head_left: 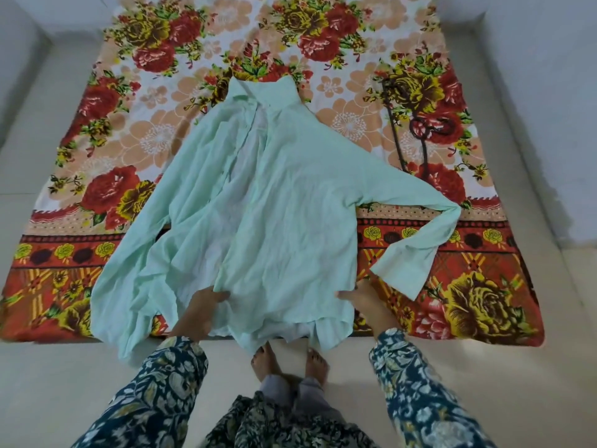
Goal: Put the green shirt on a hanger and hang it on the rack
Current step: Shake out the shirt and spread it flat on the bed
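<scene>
While the shirt [274, 205] lies on a blanket [468, 302], the left hand [200, 313] and right hand [365, 302] grip its hem at the blanket's near edge.

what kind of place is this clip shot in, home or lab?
Probably a room in a home, not a lab: a floral bedsheet spread on a pale floor, bare feet at its edge, a green shirt laid out on it.

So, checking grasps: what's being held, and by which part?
The green shirt, near its bottom hem: the left hand and right hand grip it, one each side.
</scene>
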Motion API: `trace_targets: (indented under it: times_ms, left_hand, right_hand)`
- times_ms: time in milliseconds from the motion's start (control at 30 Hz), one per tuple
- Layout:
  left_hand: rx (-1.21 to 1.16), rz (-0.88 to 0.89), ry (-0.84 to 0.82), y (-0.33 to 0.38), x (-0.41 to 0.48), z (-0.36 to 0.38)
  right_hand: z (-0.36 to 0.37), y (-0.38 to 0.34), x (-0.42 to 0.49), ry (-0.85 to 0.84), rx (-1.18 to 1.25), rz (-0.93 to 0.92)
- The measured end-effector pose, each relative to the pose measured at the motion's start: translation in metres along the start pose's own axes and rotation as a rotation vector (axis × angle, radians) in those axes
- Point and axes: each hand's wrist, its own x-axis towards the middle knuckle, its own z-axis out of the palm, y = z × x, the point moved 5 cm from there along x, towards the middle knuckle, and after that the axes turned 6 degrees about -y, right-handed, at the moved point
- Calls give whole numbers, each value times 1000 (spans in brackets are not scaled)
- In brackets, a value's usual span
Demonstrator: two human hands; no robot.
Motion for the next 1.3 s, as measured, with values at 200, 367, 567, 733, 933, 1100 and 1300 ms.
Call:
trace_targets:
  times_ms: [200,367,567,733,933,1100,1300]
  left_hand:
    - [-38,2,-198,-2,-19,9]
    - [462,95,-57,-14,-19,23]
    - [661,207,236,-12,-28,15]
    - [566,250,625,6,-37,-56]
    - [522,223,519,19,4,-108]
    - [243,271,337,59,37,-122]
    - [593,622,240,76,2,-91]
  right_hand:
    - [-28,23,-4,262,-47,102]
    - [-63,36,-14,427,-188,76]
    - [-44,26,-29,572,-353,80]
    - [21,-4,-31,408,-381,27]
    - [142,-47,-21,-91,-50,-15]
    - [221,-103,-28,-259,21,-122]
    - [252,-161,-34,-29,-92,-429]
